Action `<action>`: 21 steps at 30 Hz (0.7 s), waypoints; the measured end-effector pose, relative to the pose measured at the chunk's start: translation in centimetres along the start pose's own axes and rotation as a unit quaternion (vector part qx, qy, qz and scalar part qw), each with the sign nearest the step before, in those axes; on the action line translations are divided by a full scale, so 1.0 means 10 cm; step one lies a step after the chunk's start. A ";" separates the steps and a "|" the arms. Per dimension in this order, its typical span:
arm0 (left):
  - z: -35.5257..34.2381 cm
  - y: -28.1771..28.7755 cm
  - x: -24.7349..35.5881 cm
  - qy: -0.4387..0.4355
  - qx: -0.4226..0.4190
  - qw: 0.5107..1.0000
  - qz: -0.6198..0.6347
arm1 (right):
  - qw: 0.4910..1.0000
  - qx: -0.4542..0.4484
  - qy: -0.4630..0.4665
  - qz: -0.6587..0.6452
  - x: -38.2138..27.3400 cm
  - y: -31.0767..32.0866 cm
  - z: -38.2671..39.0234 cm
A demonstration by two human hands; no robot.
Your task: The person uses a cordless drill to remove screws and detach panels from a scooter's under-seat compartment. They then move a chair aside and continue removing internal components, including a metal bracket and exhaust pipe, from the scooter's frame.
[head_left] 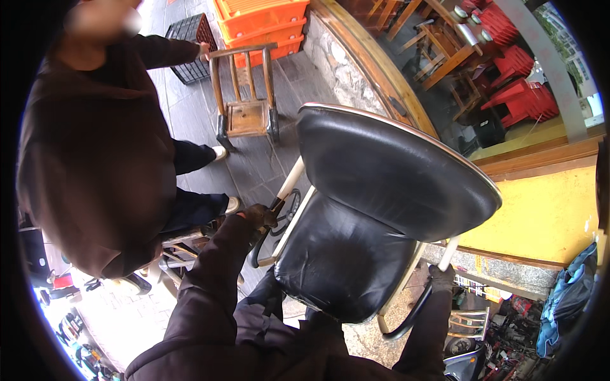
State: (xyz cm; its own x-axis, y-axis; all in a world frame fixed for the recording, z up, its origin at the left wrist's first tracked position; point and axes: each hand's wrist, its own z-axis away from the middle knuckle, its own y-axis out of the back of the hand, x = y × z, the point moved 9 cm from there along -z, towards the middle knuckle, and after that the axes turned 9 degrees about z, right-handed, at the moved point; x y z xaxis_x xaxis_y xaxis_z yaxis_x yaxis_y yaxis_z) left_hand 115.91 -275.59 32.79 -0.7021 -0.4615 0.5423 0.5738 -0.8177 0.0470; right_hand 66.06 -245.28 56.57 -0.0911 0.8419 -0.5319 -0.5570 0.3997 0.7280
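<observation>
In front of me is an armchair with a black padded seat and backrest on a cream metal frame. The seat faces me, and the backrest rises at its far side. In a dark glove, my left hand is closed round the left armrest. My right hand, also gloved, grips the frame at the right armrest. Part of the frame's legs is hidden under the seat, so whether they touch the ground I cannot tell.
At left stands a person in a dark jacket, one hand on a small wooden chair. Behind are a black crate and stacked orange crates. A yellow wall and window ledge border the right; blue cloth hangs there.
</observation>
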 end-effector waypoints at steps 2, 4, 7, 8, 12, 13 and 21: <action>0.20 0.18 0.13 -0.029 0.010 0.999 -0.027 | 0.999 0.018 -0.040 0.013 -0.12 -0.01 -0.06; 0.38 0.42 0.19 -0.031 0.038 0.998 -0.038 | 0.997 0.020 -0.061 -0.036 -0.24 -0.05 -0.16; 0.60 0.57 0.33 -0.092 0.027 0.993 0.069 | 1.000 0.009 0.010 -0.025 -0.56 -0.15 -0.48; 0.65 0.61 0.35 -0.077 0.045 0.994 0.059 | 1.000 -0.009 -0.010 -0.020 -0.58 -0.20 -0.61; 0.85 0.61 0.51 -0.044 0.110 0.991 0.058 | 0.996 -0.063 -0.039 -0.054 -0.57 -0.19 -1.02; 0.89 0.60 0.55 -0.041 0.121 0.990 0.064 | 0.998 -0.054 -0.001 -0.017 -0.68 -0.22 -1.15; 1.21 0.59 0.83 -0.027 0.193 0.974 0.119 | 0.986 -0.135 0.034 -0.091 -1.13 -0.48 -1.61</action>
State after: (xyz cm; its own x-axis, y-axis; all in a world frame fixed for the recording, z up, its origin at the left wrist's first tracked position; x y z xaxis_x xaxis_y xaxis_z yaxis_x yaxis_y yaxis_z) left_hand 118.54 -280.05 47.76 -0.5132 -0.5940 0.6195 0.8403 -0.4948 0.2217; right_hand 56.46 -262.54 52.11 -0.0199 0.7348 -0.6780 -0.7679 0.4230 0.4810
